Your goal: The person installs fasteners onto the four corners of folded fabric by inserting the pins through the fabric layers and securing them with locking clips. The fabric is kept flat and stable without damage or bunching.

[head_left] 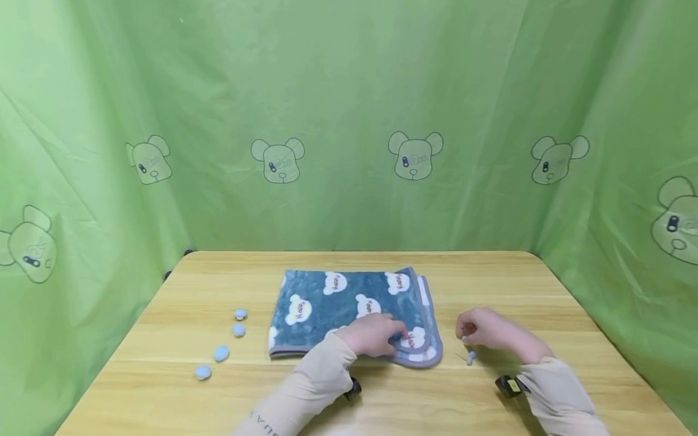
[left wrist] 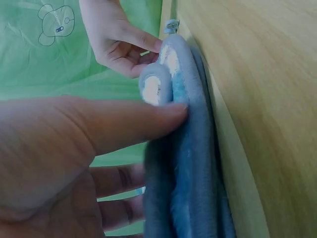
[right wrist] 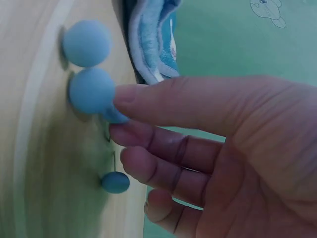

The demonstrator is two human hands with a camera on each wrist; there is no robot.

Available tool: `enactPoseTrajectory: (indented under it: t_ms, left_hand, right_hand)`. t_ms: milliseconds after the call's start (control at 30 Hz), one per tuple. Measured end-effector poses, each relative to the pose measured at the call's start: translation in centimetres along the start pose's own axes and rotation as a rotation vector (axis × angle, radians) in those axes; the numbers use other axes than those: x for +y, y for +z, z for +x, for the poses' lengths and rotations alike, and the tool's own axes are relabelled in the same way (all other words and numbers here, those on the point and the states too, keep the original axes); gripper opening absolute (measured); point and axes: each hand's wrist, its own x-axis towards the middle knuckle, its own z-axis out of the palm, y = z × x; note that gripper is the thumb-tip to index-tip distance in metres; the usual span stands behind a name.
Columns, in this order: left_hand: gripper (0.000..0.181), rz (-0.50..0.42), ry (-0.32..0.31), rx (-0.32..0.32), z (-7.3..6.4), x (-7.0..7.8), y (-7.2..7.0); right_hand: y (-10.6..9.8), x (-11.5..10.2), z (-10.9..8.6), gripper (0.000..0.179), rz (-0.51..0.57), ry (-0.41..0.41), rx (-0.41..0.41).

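Observation:
A folded blue fleece blanket [head_left: 322, 309] with white bear heads and a grey border lies on the table. My left hand [head_left: 373, 334] rests over its front right part. In the left wrist view the thumb [left wrist: 143, 124] touches the bordered edge, the other fingers lying over the top side. To the right of the blanket, my right hand [head_left: 488, 327] pinches a small blue pin piece [right wrist: 115, 115] between thumb and index finger. Beside it are round blue heads [right wrist: 87, 43], and a blue-headed pin [right wrist: 115, 182] shows a thin needle.
Several light-blue round caps [head_left: 220, 353] lie in a loose line on the table's left side. The wooden table [head_left: 163, 387] ends at a green curtain [head_left: 349, 212] printed with bear outlines, which surrounds the back and sides.

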Motion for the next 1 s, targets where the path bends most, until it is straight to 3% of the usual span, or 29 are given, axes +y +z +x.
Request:
enactPoseTrajectory:
  t_ms: [233,500,733,1000]
  left_hand:
    - [0.020,-0.023,-0.023,0.065,0.3,-0.2,0.3]
    - [0.018,-0.140,-0.075,0.093,0.3,-0.4,0.0]
    - [0.022,-0.222,-0.045,0.140,0.2,-0.7,-0.4]
    - [0.022,-0.291,-0.041,0.203,-0.1,-1.7,-1.4]
  right_hand:
    - [0.2,-0.3,0.1,0.016,-0.012,-0.008,0.004]
    - [0.4,-0.2,0.0,0.018,-0.011,0.006,0.014]
    - [0.1,0.0,-0.1,0.016,0.008,-0.002,0.021]
    - [-0.9,-0.2,-0.2,0.013,0.039,-0.029,0.086]
